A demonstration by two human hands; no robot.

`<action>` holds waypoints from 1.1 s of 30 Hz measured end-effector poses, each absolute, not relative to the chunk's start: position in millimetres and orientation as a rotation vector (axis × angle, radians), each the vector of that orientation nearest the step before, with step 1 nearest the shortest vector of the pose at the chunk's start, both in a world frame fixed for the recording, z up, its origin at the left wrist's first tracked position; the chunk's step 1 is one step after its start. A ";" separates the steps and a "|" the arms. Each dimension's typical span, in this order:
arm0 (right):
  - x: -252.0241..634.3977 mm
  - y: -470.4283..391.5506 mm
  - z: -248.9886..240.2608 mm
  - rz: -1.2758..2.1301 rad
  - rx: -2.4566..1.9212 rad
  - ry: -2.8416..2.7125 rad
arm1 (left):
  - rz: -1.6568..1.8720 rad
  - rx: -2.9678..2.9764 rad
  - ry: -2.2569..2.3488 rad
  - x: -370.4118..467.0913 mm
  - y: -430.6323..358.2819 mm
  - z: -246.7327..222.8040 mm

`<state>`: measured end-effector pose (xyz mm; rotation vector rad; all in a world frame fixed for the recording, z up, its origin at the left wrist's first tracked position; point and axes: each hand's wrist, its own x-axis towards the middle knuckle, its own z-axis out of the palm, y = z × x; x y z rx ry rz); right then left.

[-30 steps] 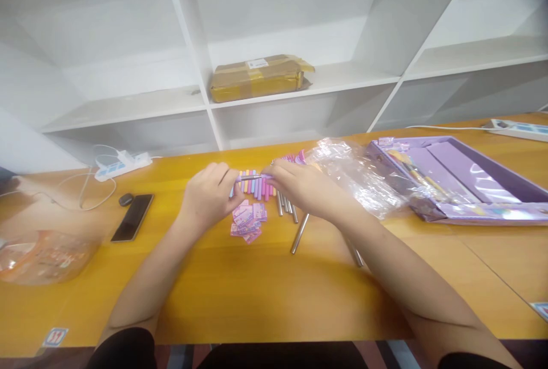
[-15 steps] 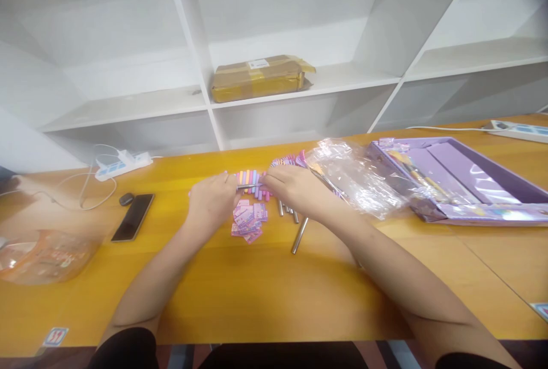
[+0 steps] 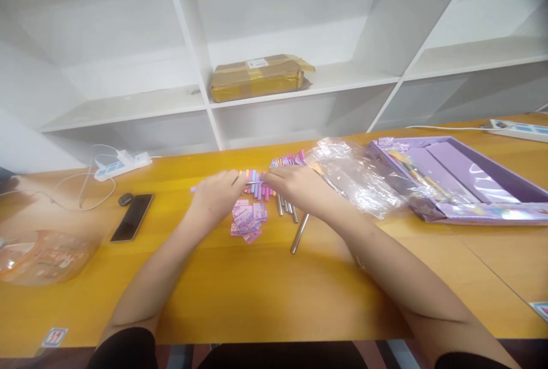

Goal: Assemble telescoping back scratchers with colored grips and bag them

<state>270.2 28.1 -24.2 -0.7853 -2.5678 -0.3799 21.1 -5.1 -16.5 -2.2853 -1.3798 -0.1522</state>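
My left hand (image 3: 218, 195) and my right hand (image 3: 291, 183) are close together over the table, fingers bent. Between their fingertips spans a thin metal rod (image 3: 252, 182), pinched at both ends. Beneath and behind it lies a row of pastel sticks (image 3: 258, 189) in pink, blue, yellow and purple. Small pink printed cards (image 3: 248, 221) are piled just in front of the row. Several silver metal tubes (image 3: 300, 234) lie beside and below my right hand. A striped purple item (image 3: 287, 159) is behind my right hand, partly hidden.
Clear plastic wrapping (image 3: 359, 178) and a purple box (image 3: 471, 181) lie to the right. A phone (image 3: 132, 218), a power strip (image 3: 123, 166) and an orange-printed bag (image 3: 47, 258) are on the left. A taped carton (image 3: 259, 79) sits on the shelf (image 3: 351, 79) behind.
My left hand has moved slightly to the right, toward my right hand, leaving a shorter stretch of the rod showing. My right hand has barely moved.
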 end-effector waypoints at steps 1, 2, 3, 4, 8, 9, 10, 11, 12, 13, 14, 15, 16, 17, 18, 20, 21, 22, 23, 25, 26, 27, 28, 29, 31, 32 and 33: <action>270.4 28.6 -24.2 -0.393 -0.793 -2.557 | -0.183 -2.259 -1.377 20.5 -5.0 -17.2; 270.7 28.9 -24.0 -0.404 -0.794 -2.543 | -0.223 -2.234 -1.379 19.8 -4.9 -18.3; 271.0 29.0 -23.5 -0.413 -0.788 -2.526 | -0.264 -2.209 -1.382 19.1 -4.8 -19.6; 271.4 28.9 -23.0 -0.421 -0.779 -2.511 | -0.303 -2.187 -1.385 18.3 -4.6 -21.1; 273.3 27.3 -19.8 -0.450 -0.747 -2.481 | -0.377 -2.102 -1.389 14.8 -3.8 -27.1; 274.0 27.3 -19.0 -0.459 -0.737 -2.482 | -0.385 -2.086 -1.381 13.6 -3.4 -27.8; 275.0 27.8 -18.4 -0.466 -0.724 -2.483 | -0.397 -2.074 -1.367 12.1 -2.8 -27.8; 276.4 28.9 -18.0 -0.473 -0.707 -2.481 | -0.417 -2.064 -1.351 10.2 -1.9 -27.2; 278.2 30.8 -17.7 -0.482 -0.693 -2.474 | -0.444 -2.053 -1.338 7.8 -0.6 -25.8; 280.7 33.8 -17.6 -0.494 -0.680 -2.458 | -0.475 -2.041 -1.330 4.8 1.0 -23.5; 284.3 37.9 -17.7 -0.512 -0.669 -2.431 | -0.502 -2.025 -1.338 0.9 2.9 -20.2; 289.1 43.1 -17.8 -0.538 -0.661 -2.392 | -0.522 -2.008 -1.365 -3.9 5.0 -16.0; 295.6 49.4 -18.1 -0.572 -0.649 -2.343 | -0.534 -1.986 -1.410 -10.1 7.1 -10.6; 304.2 56.6 -18.4 -0.609 -0.642 -2.287 | -0.533 -1.960 -1.476 -18.0 9.0 -4.3; 315.2 64.7 -18.6 -0.646 -0.642 -2.230 | -0.529 -1.925 -1.549 -27.8 10.5 2.9; 345.1 81.8 -18.8 -0.700 -0.693 -2.120 | -0.513 -1.814 -1.673 -53.9 11.9 18.8; 363.4 90.4 -18.9 -0.718 -0.747 -2.066 | -0.507 -1.736 -1.721 -69.9 11.8 26.5; 383.2 98.6 -19.1 -0.743 -0.819 -2.007 | -0.489 -1.674 -1.761 -87.0 11.5 33.4; 403.4 106.1 -19.7 -0.749 -0.943 -1.972 | -0.488 -1.618 -1.789 -104.4 11.1 38.9; 440.3 118.3 -22.0 -0.740 -1.155 -1.817 | -0.503 -1.577 -1.815 -135.2 11.7 44.1; 454.9 122.5 -23.6 -0.751 -1.235 -1.753 | -0.520 -1.576 -1.816 -146.7 13.2 43.6; 466.0 125.4 -25.0 -0.740 -1.314 -1.743 | -0.516 -1.602 -1.819 -154.7 15.5 41.3; 473.6 126.9 -26.2 -0.714 -1.372 -1.735 | -0.495 -1.627 -1.832 -159.2 18.6 37.7; 477.9 127.1 -26.8 -0.684 -1.408 -1.739 | -0.470 -1.637 -1.843 -160.5 22.2 33.5; 479.6 124.3 -25.5 -0.613 -1.426 -1.744 | -0.436 -1.636 -1.850 -156.8 29.2 25.3; 478.5 121.9 -23.8 -0.587 -1.418 -1.743 | -0.433 -1.633 -1.842 -153.6 32.1 22.2; 477.2 119.1 -21.5 -0.564 -1.409 -1.744 | -0.440 -1.638 -1.825 -150.4 34.1 20.0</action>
